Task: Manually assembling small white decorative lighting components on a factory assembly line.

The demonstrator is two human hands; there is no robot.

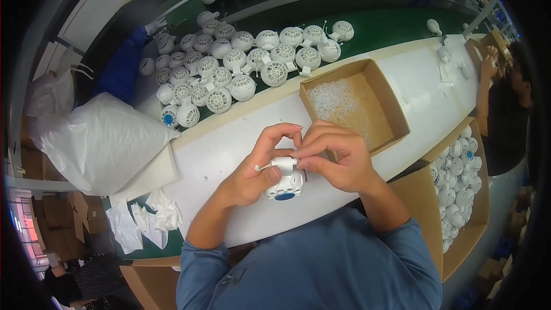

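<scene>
Both my hands hold one small white round fan-like part (285, 185) with a grille body and a blue centre, just above the white table (218, 149). My left hand (258, 163) cups its left side, thumb on the top clip. My right hand (336, 155) pinches the white clip piece at its top, fingers curled. A short white tab sticks out to the left of the part.
Many matching white grille parts (229, 69) lie heaped on the green conveyor belt (390, 28) beyond the table. An open cardboard box (396, 120) of small clear pieces sits right of my hands. Another box (459, 178) of white parts stands lower right. A white bag (97, 138) lies left. Another person (505, 109) works at far right.
</scene>
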